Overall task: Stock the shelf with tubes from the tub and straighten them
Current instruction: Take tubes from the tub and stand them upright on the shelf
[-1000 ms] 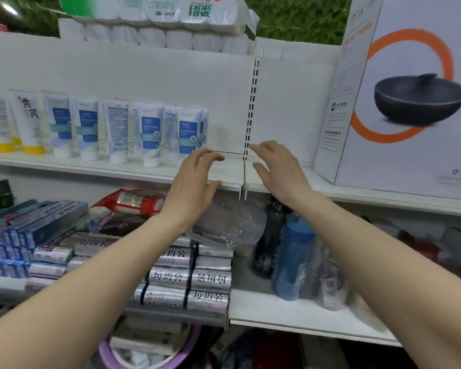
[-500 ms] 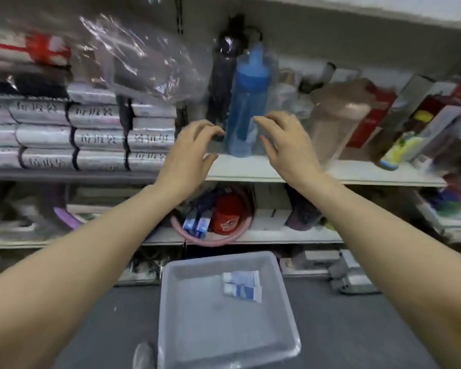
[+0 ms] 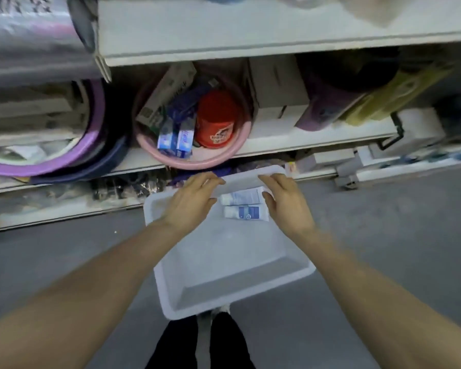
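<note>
While I reach down over the tub [image 3: 232, 286], my left hand [image 3: 190, 202] and right hand [image 3: 286, 202] hover with loose fingers, holding nothing. Two tubes [image 3: 244, 206] lie side by side between my hands, just beside my right fingertips, in the tub's far end.

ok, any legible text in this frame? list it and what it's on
None reads cleanly; the frame is motion-blurred.
Upper tube in the tub: pale print, too blurred.
Lower tube: blue label with a small round mark, unreadable.
Blue boxes in the pink basin: white lettering, smeared.
Red container: white logo, illegible.
Silver packs top left: dark characters, streaked.
</note>
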